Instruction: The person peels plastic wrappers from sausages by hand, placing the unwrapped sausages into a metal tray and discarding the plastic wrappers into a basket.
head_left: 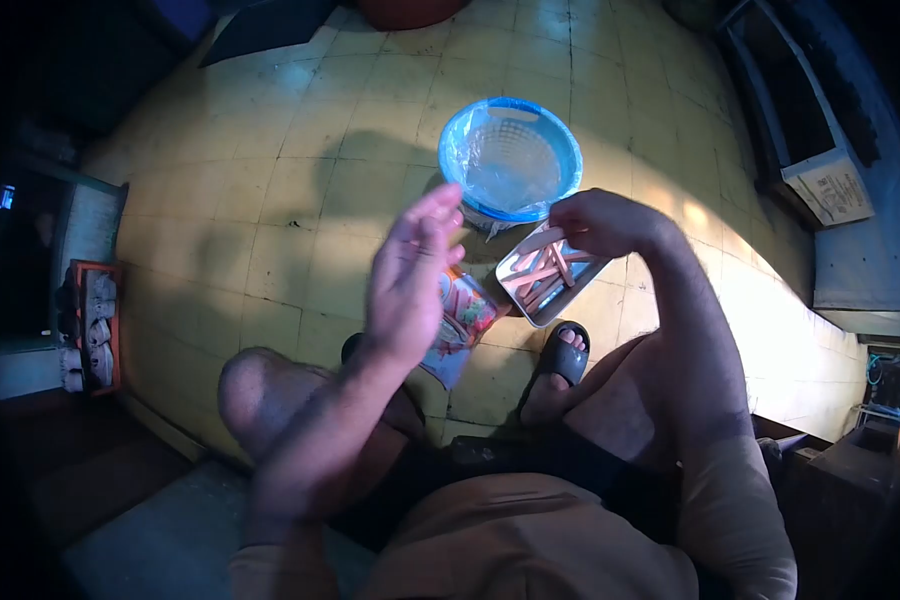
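Sticks in tray, right hand on them, looks mid-handling

Right hand (600, 222) is down over the far edge of a shallow rectangular silver metal tray (507, 280) on the yellow tiled floor. Flat, narrow, pinkish-tan sticks (563, 266) lie loose and crossed inside it. Fingertips are at one stick near the rim; can't tell if it's pinched or only touched.

Left hand (410, 270) is raised beside the tray, fingers loosely apart, nothing seen in it. Behind it: a multicoloured printed plastic packet (477, 309) on the floor.

Round blue plastic basket (572, 155) lined with clear film (495, 178) stands just beyond the tray.

Progress, my read: partway at most. A fair batch of sticks sits in the tray, unsorted; no finished output I can point to.

Hard to see: right fingertips are shadowed and partly behind the hand, left hand is motion-blurred and covers part of the packet, film glare muddies the basket's inside, sticks overlap so no reliable count
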Action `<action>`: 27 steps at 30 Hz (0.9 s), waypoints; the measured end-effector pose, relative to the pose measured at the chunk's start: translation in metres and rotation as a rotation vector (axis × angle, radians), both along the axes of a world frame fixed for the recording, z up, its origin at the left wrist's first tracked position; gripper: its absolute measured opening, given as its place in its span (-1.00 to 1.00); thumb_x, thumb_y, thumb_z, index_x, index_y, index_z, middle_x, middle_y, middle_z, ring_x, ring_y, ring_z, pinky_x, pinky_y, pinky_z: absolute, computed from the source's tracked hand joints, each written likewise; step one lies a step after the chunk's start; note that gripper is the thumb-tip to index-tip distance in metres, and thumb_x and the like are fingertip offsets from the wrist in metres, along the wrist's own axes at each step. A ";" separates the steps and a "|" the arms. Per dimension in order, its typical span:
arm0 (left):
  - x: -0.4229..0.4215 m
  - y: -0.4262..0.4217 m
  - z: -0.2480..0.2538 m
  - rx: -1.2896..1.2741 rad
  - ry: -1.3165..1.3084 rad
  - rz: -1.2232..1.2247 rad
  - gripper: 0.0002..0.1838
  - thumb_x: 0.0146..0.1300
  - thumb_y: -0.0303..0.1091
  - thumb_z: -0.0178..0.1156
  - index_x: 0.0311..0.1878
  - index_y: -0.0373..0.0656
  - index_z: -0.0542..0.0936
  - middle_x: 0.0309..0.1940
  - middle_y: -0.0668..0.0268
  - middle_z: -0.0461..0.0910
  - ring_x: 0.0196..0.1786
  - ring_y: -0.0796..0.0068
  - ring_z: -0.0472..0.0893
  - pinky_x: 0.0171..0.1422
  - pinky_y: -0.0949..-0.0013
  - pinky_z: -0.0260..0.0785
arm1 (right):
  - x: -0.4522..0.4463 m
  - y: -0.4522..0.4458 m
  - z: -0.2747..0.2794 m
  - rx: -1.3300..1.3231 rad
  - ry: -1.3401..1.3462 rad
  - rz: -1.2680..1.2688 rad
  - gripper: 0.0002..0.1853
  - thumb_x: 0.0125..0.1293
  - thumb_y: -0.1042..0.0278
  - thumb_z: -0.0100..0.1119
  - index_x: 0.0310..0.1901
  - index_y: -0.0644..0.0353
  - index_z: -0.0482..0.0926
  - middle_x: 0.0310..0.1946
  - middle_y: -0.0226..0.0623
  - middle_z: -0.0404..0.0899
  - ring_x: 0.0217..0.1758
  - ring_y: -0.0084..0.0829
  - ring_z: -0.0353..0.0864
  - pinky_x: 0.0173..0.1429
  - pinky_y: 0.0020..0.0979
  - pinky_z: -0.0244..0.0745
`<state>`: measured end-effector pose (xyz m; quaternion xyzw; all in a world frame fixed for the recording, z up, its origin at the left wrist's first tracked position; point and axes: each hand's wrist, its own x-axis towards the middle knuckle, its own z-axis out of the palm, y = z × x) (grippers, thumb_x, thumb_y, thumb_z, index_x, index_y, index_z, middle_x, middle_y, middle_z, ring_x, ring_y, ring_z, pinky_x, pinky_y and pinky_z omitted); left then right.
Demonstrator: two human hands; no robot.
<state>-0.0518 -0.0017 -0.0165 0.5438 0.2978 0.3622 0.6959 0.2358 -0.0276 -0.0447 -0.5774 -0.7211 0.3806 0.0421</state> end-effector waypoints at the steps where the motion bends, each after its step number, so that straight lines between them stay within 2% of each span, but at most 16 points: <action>1: -0.007 0.005 0.010 0.017 -0.010 0.035 -0.39 0.54 0.09 -0.22 0.43 -0.16 0.24 0.42 0.05 0.26 0.44 0.09 0.30 0.44 0.07 0.18 | 0.017 0.001 -0.006 -0.070 -0.140 0.013 -0.70 0.12 0.32 0.36 -0.12 0.23 0.60 -0.24 -0.18 0.68 -0.13 -0.29 0.65 -0.05 -0.30 0.51; 3: -0.025 0.016 0.028 0.046 -0.049 0.113 -0.35 0.53 0.13 -0.31 0.43 -0.18 0.23 0.43 0.03 0.26 0.43 0.08 0.31 0.45 0.04 0.17 | 0.041 0.003 -0.039 -0.292 -0.226 -0.011 -0.63 0.05 0.36 0.40 -0.07 0.24 0.62 -0.15 -0.16 0.69 -0.07 -0.25 0.65 0.00 -0.27 0.51; 5: -0.047 0.033 0.033 0.023 -0.152 0.190 -0.35 0.54 0.14 -0.34 0.43 -0.17 0.24 0.40 0.08 0.32 0.43 0.14 0.32 0.43 0.05 0.19 | 0.059 -0.011 -0.097 -0.225 -0.228 -0.174 -0.56 -0.01 0.40 0.43 -0.01 0.19 0.65 -0.08 -0.13 0.69 0.00 -0.22 0.65 0.07 -0.27 0.52; 7: -0.064 0.046 0.048 -0.002 -0.157 0.271 -0.36 0.54 0.12 -0.34 0.42 -0.16 0.26 0.40 0.06 0.31 0.42 0.10 0.33 0.43 0.06 0.18 | 0.054 -0.020 -0.119 -0.199 -0.279 -0.369 -0.36 -0.04 0.29 0.51 0.16 0.14 0.57 0.01 -0.08 0.66 0.06 -0.16 0.65 0.16 -0.24 0.50; 9: -0.080 0.060 0.060 -0.029 -0.247 0.433 -0.39 0.55 0.10 -0.32 0.40 -0.16 0.28 0.40 0.04 0.30 0.43 0.08 0.29 0.44 0.04 0.15 | 0.064 -0.035 -0.172 -0.229 -0.224 -0.540 -0.25 -0.09 0.23 0.57 0.23 0.12 0.51 0.11 -0.05 0.60 0.10 -0.12 0.62 0.22 -0.21 0.47; 10: -0.089 0.065 0.062 -0.022 -0.234 0.451 -0.39 0.55 0.10 -0.32 0.40 -0.16 0.28 0.40 0.04 0.30 0.43 0.08 0.29 0.44 0.04 0.15 | 0.067 -0.040 -0.195 -0.294 -0.388 -0.515 -0.22 -0.09 0.12 0.54 0.24 0.07 0.48 0.13 -0.08 0.58 0.20 -0.12 0.55 0.28 -0.18 0.42; 13: -0.107 0.073 0.062 -0.009 -0.280 0.561 -0.40 0.55 0.10 -0.29 0.37 -0.16 0.32 0.40 0.03 0.28 0.45 0.09 0.25 0.45 0.02 0.10 | 0.034 -0.043 -0.184 -0.517 -0.744 -0.504 -0.31 0.05 0.00 0.44 0.23 0.04 0.51 0.26 -0.10 0.48 0.37 -0.02 0.37 0.36 0.02 0.32; 15: -0.113 0.075 0.060 -0.046 -0.287 0.598 -0.42 0.54 0.10 -0.28 0.34 -0.15 0.35 0.40 0.05 0.29 0.44 0.11 0.25 0.44 0.01 0.09 | 0.045 -0.054 -0.227 -0.461 -0.777 -0.443 -0.34 0.08 -0.03 0.39 0.22 0.03 0.52 0.26 -0.13 0.48 0.39 0.00 0.33 0.37 0.06 0.28; 17: -0.115 0.076 0.058 -0.047 -0.265 0.617 -0.43 0.55 0.09 -0.29 0.33 -0.15 0.36 0.39 0.05 0.30 0.42 0.12 0.27 0.42 0.02 0.12 | 0.043 -0.052 -0.243 -0.405 -0.806 -0.381 -0.37 0.12 -0.07 0.35 0.20 0.03 0.54 0.26 -0.16 0.48 0.42 0.01 0.29 0.38 0.11 0.24; 19: -0.119 0.077 0.055 -0.051 -0.242 0.622 -0.43 0.55 0.09 -0.29 0.32 -0.14 0.37 0.38 0.05 0.31 0.40 0.12 0.29 0.40 0.03 0.14 | 0.029 -0.046 -0.235 -0.519 -0.845 -0.308 -0.47 0.11 -0.04 0.36 0.10 0.00 0.60 0.23 -0.20 0.51 0.36 -0.07 0.37 0.39 0.09 0.22; 20: -0.121 0.077 0.054 -0.038 -0.251 0.599 -0.44 0.55 0.08 -0.29 0.31 -0.14 0.38 0.37 0.05 0.32 0.39 0.12 0.31 0.38 0.03 0.16 | 0.034 -0.046 -0.245 -0.517 -0.781 -0.392 -0.54 0.12 -0.04 0.35 0.01 0.02 0.64 0.18 -0.19 0.55 0.25 -0.13 0.50 0.34 -0.01 0.31; 21: -0.123 0.077 0.053 -0.028 -0.261 0.576 -0.44 0.55 0.08 -0.29 0.31 -0.14 0.38 0.37 0.06 0.33 0.37 0.13 0.33 0.36 0.03 0.18 | 0.038 -0.044 -0.244 -0.520 -0.781 -0.387 -0.54 0.12 -0.04 0.35 0.01 0.02 0.64 0.18 -0.19 0.55 0.25 -0.13 0.50 0.34 -0.01 0.31; 22: -0.126 0.078 0.052 -0.032 -0.260 0.579 -0.44 0.55 0.08 -0.29 0.31 -0.14 0.38 0.37 0.06 0.33 0.37 0.13 0.33 0.36 0.03 0.18 | 0.042 -0.041 -0.243 -0.515 -0.614 -0.471 -0.56 0.13 -0.02 0.35 -0.02 0.04 0.64 0.12 -0.20 0.59 0.19 -0.17 0.56 0.29 -0.09 0.37; 24: -0.131 0.078 0.051 -0.011 -0.312 0.524 -0.45 0.55 0.08 -0.28 0.28 -0.14 0.40 0.34 0.07 0.37 0.34 0.15 0.36 0.32 0.05 0.22 | 0.048 -0.037 -0.238 -0.414 -0.517 -0.541 -0.59 0.13 0.03 0.34 -0.06 0.10 0.64 -0.05 -0.20 0.69 0.08 -0.23 0.67 0.11 -0.24 0.55; 25: -0.133 0.079 0.051 -0.017 -0.316 0.527 -0.45 0.55 0.08 -0.28 0.28 -0.14 0.40 0.34 0.07 0.37 0.34 0.15 0.36 0.32 0.05 0.22 | 0.046 -0.036 -0.237 -0.416 -0.523 -0.540 -0.59 0.13 0.03 0.34 -0.06 0.10 0.64 -0.05 -0.20 0.69 0.08 -0.23 0.67 0.11 -0.24 0.55; 27: -0.135 0.078 0.050 -0.024 -0.352 0.491 -0.46 0.55 0.07 -0.28 0.27 -0.13 0.42 0.32 0.08 0.39 0.31 0.17 0.38 0.29 0.07 0.25 | 0.038 -0.036 -0.238 -0.229 -0.830 -0.485 -0.57 0.16 0.09 0.31 0.04 0.06 0.63 0.01 -0.18 0.67 0.16 -0.22 0.63 0.26 0.04 0.40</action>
